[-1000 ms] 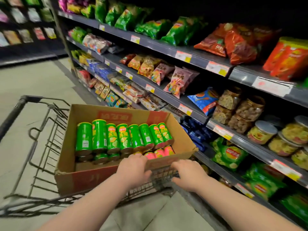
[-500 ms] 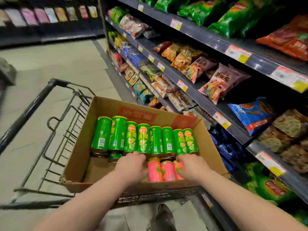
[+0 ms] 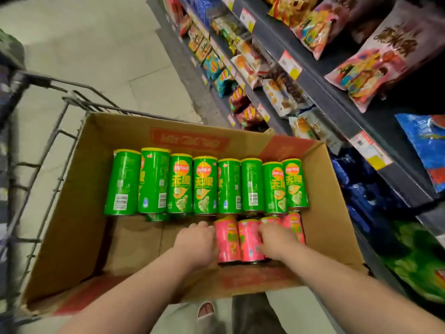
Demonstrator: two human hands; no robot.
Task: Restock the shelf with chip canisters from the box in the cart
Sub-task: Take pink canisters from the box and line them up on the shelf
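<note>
An open cardboard box [image 3: 79, 213] sits in the wire cart [image 3: 72, 102]. Several green chip canisters [image 3: 204, 186] lie side by side across its far half. Several pink canisters [image 3: 249, 242] lie in the near right corner. My left hand [image 3: 195, 244] is down inside the box, its curled fingers against the left side of the leftmost pink canister [image 3: 227, 239]; its grip is hidden. My right hand [image 3: 277, 239] lies over the pink canisters with its fingers curled round one of them. The shelves [image 3: 337, 109] stand to the right.
The shelves carry snack bags, with price tags [image 3: 290, 65] along their edges, close to the box's right side. A bare cardboard floor [image 3: 142, 239] shows in the box's near left part. Tiled aisle floor [image 3: 96, 44] lies beyond the cart. My foot [image 3: 204, 309] shows below the box.
Both hands have moved from the box's near rim down into the box onto the pink canisters. The view has tilted downward and closer to the box.
</note>
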